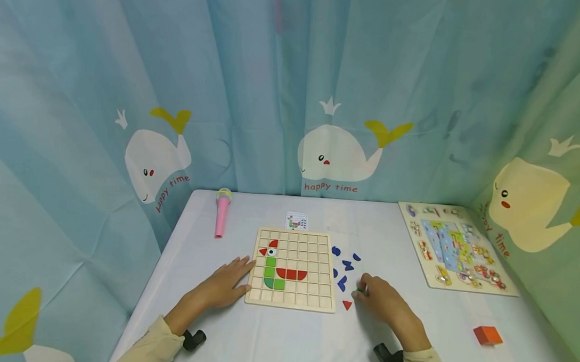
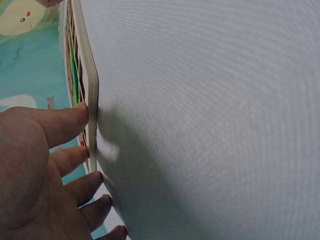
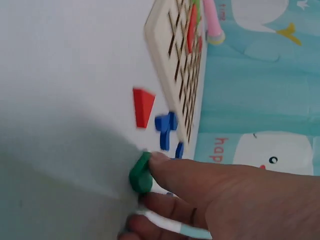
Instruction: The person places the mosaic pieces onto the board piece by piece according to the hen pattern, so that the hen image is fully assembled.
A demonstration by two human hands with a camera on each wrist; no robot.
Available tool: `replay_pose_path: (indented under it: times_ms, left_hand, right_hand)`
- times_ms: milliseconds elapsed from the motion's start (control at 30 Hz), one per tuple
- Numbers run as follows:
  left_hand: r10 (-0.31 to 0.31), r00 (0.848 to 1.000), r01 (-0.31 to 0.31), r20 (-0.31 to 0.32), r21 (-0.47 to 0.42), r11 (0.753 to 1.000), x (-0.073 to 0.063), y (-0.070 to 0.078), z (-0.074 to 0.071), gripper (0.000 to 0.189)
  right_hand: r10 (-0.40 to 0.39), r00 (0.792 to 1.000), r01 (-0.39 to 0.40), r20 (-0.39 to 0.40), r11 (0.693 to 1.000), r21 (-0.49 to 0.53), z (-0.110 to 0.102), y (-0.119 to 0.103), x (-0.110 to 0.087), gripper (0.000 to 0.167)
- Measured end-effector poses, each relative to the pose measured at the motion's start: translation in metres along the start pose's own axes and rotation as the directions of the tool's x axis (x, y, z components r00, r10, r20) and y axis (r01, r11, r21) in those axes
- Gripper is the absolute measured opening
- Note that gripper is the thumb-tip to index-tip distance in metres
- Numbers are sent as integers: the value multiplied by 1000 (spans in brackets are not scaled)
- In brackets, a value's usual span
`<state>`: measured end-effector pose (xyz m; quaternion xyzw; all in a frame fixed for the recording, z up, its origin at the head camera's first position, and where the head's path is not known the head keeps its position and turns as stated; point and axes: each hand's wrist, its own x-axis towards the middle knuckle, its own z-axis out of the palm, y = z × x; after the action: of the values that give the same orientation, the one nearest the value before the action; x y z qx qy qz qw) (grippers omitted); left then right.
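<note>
A wooden grid board [image 1: 310, 301] lies mid-table, bearing red, green and white pieces that form a bird-like figure. At its left edge my left hand [image 1: 226, 282] touches the rim with fingers extended, as the left wrist view also shows. My right hand [image 1: 379, 298], right of the board, pinches a small green piece [image 3: 141, 175] between thumb and fingers, close to the tabletop. A red triangular piece [image 1: 347, 305] lies just left of that hand. Several blue pieces [image 1: 348, 265] are scattered between the board and the right hand.
A small picture card [image 1: 296, 221] lies behind the board. Back left is a pink toy microphone [image 1: 221, 213]. A puzzle board [image 1: 432, 276] with cards on it lies at the right, and an orange-red block [image 1: 488, 335] stands nearer the front. Whale-print curtains [image 1: 254, 94] surround the table.
</note>
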<state>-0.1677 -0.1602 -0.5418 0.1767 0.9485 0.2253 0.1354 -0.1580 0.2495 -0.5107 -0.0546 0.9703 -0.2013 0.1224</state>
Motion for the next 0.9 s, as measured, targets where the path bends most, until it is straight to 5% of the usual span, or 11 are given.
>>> replay_pose_path:
  times_ms: [133,433,633,900]
  left_hand:
    - [-2,1000,2,0,-4,1000,0,0,0,64]
    - [5,1000,-5,-4,-6,1000,0,-1,1,64]
    - [1,1000,-1,-3,-6,1000,-1,1,-1,64]
    - [12,1000,-12,-6,-1,1000,-1,2,-1,64]
  right_hand:
    - [7,999,-9,-38,998,-62,-3,5,-2,24]
    - [-106,993,110,-54,990,83,0,15,-6,24]
    - [-107,984,118,-140,991,71,10,15,-2,23]
    - [-68,986,85,-155,991,105,16,14,3,21]
